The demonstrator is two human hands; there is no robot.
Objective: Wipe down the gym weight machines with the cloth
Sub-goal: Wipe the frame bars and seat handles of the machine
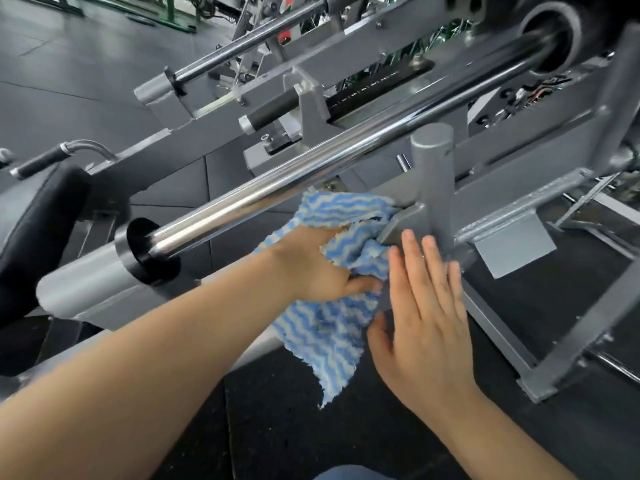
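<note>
Blue-striped cloth (332, 327) in left hand (311, 268)

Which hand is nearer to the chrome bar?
Left. The left hand, gripping the cloth, is just below the chrome bar. The right hand lies open farther down, beside the grey post.

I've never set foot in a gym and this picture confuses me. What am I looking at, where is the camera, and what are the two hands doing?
The camera sits on a person's head, looking forward and down, so both arms reach in from the bottom. In front is a grey steel weight machine standing on a dark floor. A long shiny chrome bar runs slantwise across it, and a short grey post sticks up from the frame. The left hand grips a blue-and-white striped cloth, bunched against the frame by the post, part of it hanging loose. The right hand is open, fingers straight, holding nothing, beside the cloth.
</note>
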